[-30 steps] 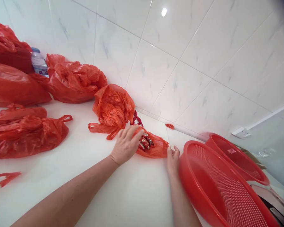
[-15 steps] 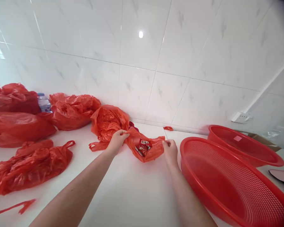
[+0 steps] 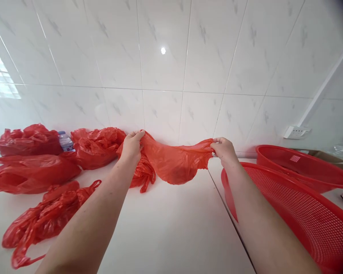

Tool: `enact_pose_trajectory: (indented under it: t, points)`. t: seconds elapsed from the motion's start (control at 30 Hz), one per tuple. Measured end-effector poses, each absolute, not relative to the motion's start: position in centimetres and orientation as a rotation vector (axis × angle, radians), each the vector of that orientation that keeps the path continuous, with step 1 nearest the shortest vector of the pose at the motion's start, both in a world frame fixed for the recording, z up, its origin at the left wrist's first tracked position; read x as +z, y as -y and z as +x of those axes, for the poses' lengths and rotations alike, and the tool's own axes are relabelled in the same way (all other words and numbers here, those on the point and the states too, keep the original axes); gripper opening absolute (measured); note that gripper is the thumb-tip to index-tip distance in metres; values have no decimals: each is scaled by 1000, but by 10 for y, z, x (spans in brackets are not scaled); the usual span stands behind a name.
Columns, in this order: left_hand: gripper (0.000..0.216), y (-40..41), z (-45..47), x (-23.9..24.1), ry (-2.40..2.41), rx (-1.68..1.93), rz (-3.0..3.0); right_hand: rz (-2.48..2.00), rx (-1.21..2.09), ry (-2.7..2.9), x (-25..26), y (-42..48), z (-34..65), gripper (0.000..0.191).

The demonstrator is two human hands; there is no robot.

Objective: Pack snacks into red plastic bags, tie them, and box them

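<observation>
Both my hands hold a small red plastic bag (image 3: 175, 163) stretched out above the white counter (image 3: 165, 232). My left hand (image 3: 132, 145) pinches its left end and my right hand (image 3: 224, 149) pinches its right end. The bag sags in the middle, where a dark shape shows through the plastic. Just right of my right arm lies a large red perforated basket (image 3: 303, 224).
Several red plastic bags (image 3: 98, 146) lie along the tiled wall at the left, with a small water bottle (image 3: 65, 140) among them. One flattened bag (image 3: 45, 220) lies at the front left. A second red basket (image 3: 305, 167) and a wall socket (image 3: 295, 131) are at the right.
My hands took the small bag by its two ends and lifted it off the counter, pulling it taut. The camera view tilted up.
</observation>
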State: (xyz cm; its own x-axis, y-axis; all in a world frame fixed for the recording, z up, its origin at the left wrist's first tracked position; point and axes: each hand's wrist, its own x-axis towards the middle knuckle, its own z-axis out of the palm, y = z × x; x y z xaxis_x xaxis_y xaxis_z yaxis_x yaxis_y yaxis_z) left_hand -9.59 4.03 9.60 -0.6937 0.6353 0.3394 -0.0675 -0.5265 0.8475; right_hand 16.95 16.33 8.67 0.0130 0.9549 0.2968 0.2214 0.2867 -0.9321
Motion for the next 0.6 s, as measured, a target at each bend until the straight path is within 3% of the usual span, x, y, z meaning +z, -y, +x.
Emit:
enact_pose_trajectory:
  t: [0.17, 0.3, 0.43, 0.6]
  points:
    - [21, -44, -81, 128, -1173, 2079, 1135, -1194, 1031, 1684, 97, -165, 177, 12]
    - [19, -50, -71, 149, -1164, 2048, 1266, -1272, 1079, 1811, 96, -165, 188, 23]
    - [20, -57, -72, 154, -1157, 2171, 1119, -1073, 1179, 1615, 99, -160, 195, 21]
    - [22, -58, -75, 148, -1128, 2233, 993, -977, 1078, 1459, 111, -160, 193, 19]
